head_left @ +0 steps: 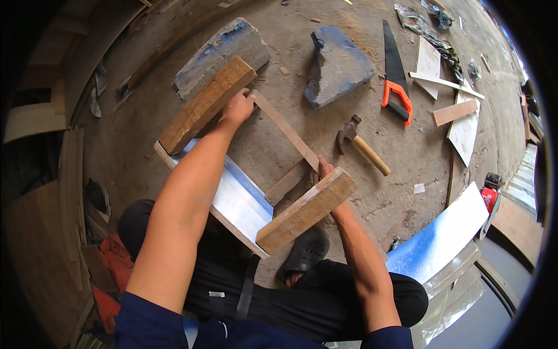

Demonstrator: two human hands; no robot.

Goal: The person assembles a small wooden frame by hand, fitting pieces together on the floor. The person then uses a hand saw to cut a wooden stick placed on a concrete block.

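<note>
A low wooden frame stands in front of me: a board with a blue and white face carries a thick left wood block and a thick right wood block. Across their far ends runs a thin wooden strip. My left hand is closed at the strip's left end, beside the left block. At the other end, my right hand pinches the strip next to the right block, its fingers partly hidden by that block. A shorter wood piece shows inside the frame.
Two rough concrete chunks, one left and one right, lie beyond the frame. A claw hammer and an orange-handled handsaw rest to the right, near wood offcuts. A blue-white panel and a red power tool are at lower right.
</note>
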